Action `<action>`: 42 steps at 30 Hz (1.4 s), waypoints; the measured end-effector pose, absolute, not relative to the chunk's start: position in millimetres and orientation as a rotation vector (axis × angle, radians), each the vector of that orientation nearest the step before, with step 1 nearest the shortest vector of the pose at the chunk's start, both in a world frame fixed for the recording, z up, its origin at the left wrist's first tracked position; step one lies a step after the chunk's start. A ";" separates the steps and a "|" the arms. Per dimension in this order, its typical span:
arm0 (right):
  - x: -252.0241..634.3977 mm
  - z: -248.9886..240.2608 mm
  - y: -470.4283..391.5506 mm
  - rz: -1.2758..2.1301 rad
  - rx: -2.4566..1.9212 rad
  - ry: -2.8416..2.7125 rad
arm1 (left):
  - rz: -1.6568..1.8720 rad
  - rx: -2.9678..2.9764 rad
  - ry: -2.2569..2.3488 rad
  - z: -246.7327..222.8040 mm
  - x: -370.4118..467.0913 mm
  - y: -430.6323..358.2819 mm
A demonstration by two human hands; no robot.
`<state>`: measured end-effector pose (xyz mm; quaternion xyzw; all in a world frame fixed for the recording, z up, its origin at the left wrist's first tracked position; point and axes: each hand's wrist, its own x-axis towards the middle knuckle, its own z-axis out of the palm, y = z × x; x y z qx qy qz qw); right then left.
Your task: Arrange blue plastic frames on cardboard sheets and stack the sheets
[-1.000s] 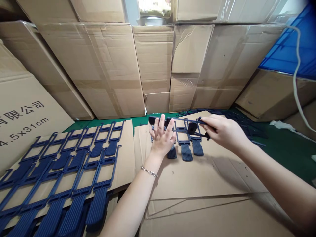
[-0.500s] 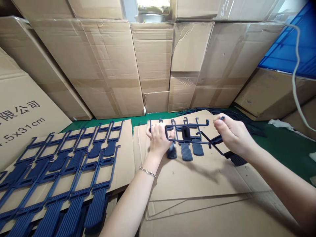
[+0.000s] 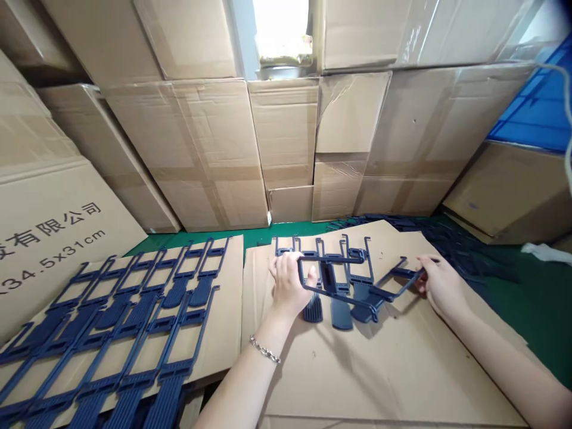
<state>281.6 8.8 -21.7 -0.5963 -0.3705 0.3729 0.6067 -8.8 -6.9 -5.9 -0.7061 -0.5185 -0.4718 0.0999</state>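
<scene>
Shiny silver-coloured metal chain bracelet round left wrist, single strand of linked, rounded loops, individual links easily told apart. Left hand bare; left forearm bare beyond bracelet. Right hand, slender right forearm both bare, unadorned.

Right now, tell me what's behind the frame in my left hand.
Behind the frame held by the left hand, similar dark blue frames lie on the cardboard sheet. Parts covered by the hand and held frame cannot be seen.
</scene>
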 end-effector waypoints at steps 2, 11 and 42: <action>277.3 -23.9 6.2 0.872 -1.382 -0.833 | -1.397 -2.080 -1.532 -6.5 -9.0 -5.9; 289.5 -11.1 2.9 1.068 -1.195 -0.681 | -1.409 -2.107 -1.574 -5.7 -9.5 -3.3; 291.8 11.4 14.5 1.082 -1.597 -0.995 | -3.224 -2.710 -1.725 69.2 25.3 -174.2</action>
